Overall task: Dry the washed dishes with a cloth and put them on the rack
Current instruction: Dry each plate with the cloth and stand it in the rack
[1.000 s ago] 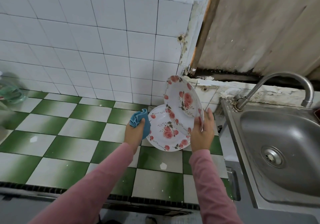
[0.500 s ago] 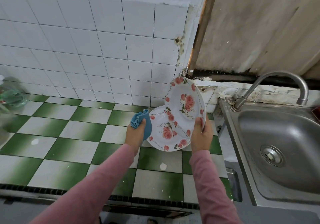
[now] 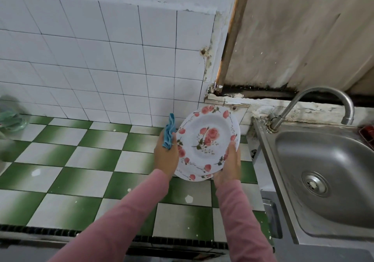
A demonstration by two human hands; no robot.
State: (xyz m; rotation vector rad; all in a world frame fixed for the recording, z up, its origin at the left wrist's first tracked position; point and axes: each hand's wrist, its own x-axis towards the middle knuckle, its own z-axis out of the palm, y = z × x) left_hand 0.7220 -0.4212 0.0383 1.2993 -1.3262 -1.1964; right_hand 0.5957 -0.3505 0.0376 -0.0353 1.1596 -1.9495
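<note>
Centre of the frame: a white plate (image 3: pixel 208 138) with pink roses, tilted up with its face toward the camera, held in the air above the green-and-white checked counter (image 3: pixel 70 160). Gripped at its lower right rim by the right hand (image 3: pixel 227 164), thumb lying on the painted face, fingers curled round behind. Just under its lower edge, a sliver of a 2nd plate (image 3: pixel 187 176) with the same rose pattern; whether resting on the counter or also held, impossible to tell.

Left of the plate, the left hand (image 3: pixel 166 156), closed round a bunched blue cloth (image 3: pixel 169 131), the folds sticking up above the thumb, right beside the plate's left rim. Fingers of that hand hidden behind the plate's edge. Pink sleeves (image 3: pixel 121 211) on the 2 arms, reaching in from the bottom of the frame.

Right side of the frame: a steel sink (image 3: pixel 299 146) set beside the checked tiles, drain (image 3: pixel 314 184) at its middle, curved tap (image 3: pixel 291 106) rising from its back corner toward the upper right. Behind the counter, a white tiled wall (image 3: pixel 101 59) filling the upper left. Far left edge: something greenish and blurred, too unclear to name.
</note>
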